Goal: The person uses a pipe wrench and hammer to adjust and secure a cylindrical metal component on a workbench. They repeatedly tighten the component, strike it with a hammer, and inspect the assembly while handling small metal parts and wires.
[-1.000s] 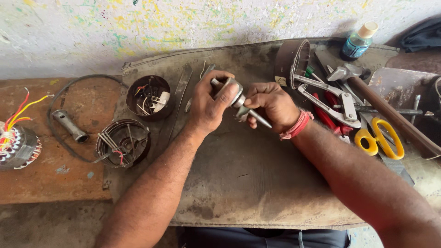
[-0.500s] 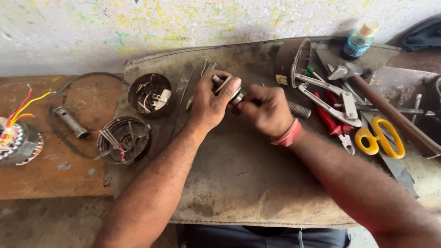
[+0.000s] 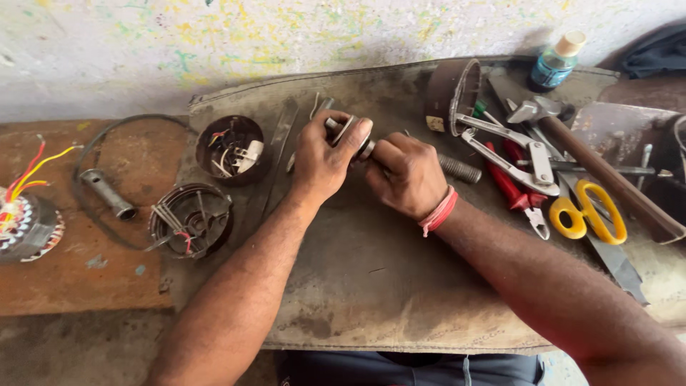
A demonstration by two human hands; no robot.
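My left hand [image 3: 325, 161] grips a small metal shaft part [image 3: 350, 132] with a ring-shaped end, held above a worn grey mat [image 3: 371, 286]. My right hand [image 3: 407, 175], with a red thread band on its wrist, is closed over the other end of the same part, knuckles up. The two hands touch each other at the part. Most of the part is hidden by my fingers.
Left of my hands lie two round dark motor housings [image 3: 232, 149] [image 3: 191, 218], a short metal tube [image 3: 107, 193] and a wound stator with coloured wires [image 3: 25, 221]. To the right are a threaded bolt [image 3: 461, 170], pliers [image 3: 511, 154], a hammer [image 3: 600, 171], yellow-handled scissors [image 3: 589, 211] and a small blue bottle [image 3: 554, 64].
My right hand has turned over the part, from holding a thin rod out to the side to closing knuckles-up against my left hand. The left hand stayed in place.
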